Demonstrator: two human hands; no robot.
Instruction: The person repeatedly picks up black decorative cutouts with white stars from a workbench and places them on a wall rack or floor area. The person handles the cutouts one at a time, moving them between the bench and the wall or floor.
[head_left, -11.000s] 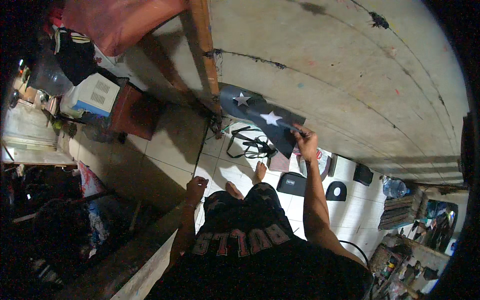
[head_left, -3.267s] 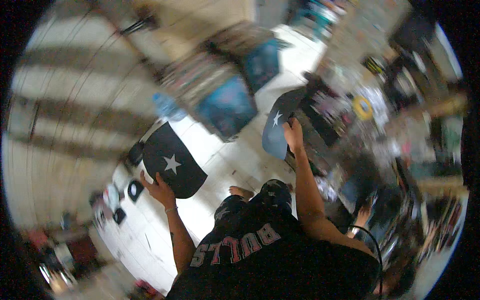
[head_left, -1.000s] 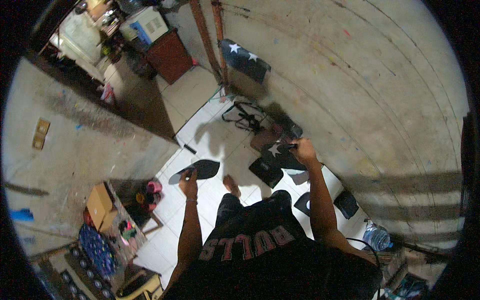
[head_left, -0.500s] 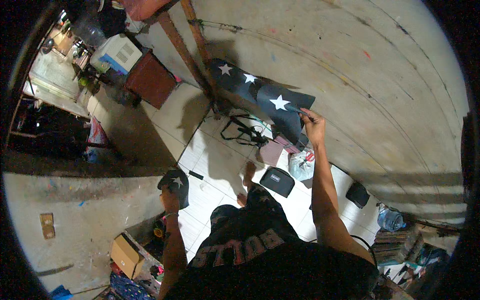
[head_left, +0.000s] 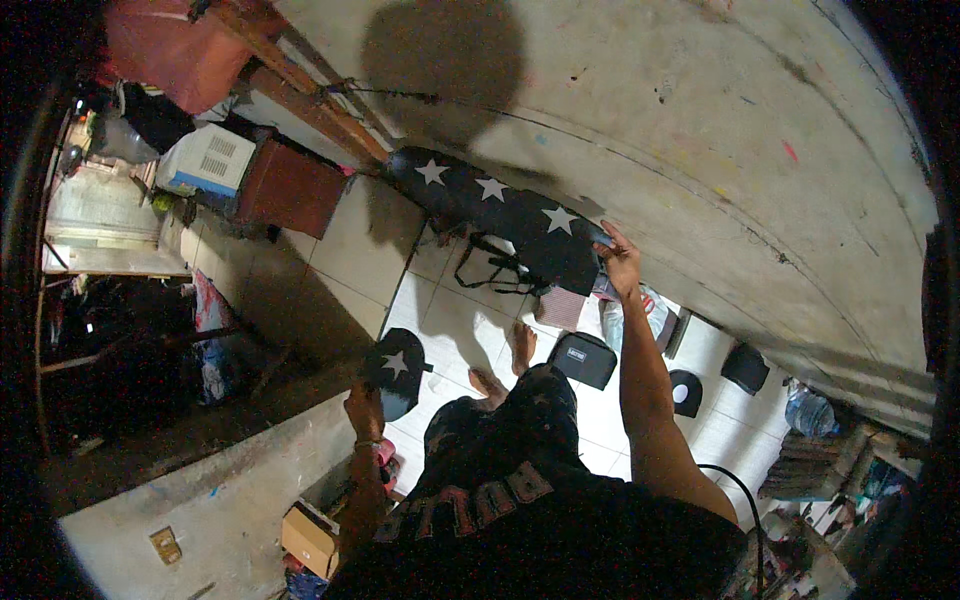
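Note:
My right hand (head_left: 620, 258) is closed on the near right edge of a long black panel (head_left: 535, 228) with three pale stars in a row. The panel slants up and left along the wall, its far end by the wooden post. Off to the left, my left hand (head_left: 364, 408) grips the lower edge of a smaller black piece (head_left: 398, 372), rounded at the top, with a single grey star. My left fingers are partly in shadow. Below the long panel, a tangle of black straps (head_left: 493, 268) lies on the tiles.
A black zipped pouch (head_left: 583, 360) and a plastic bag (head_left: 652, 312) sit on the floor near my feet. Further right are a black rounded item (head_left: 745, 370) and a large clear bottle (head_left: 810, 410). A brown cabinet (head_left: 292, 192) stands at the far left, a cardboard box (head_left: 311, 540) lower left.
The view has turned, shifting the room. The long panel now hangs flatter, showing its three stars in line. My left hand still holds the smaller piece, which appears further right and shows more fully.

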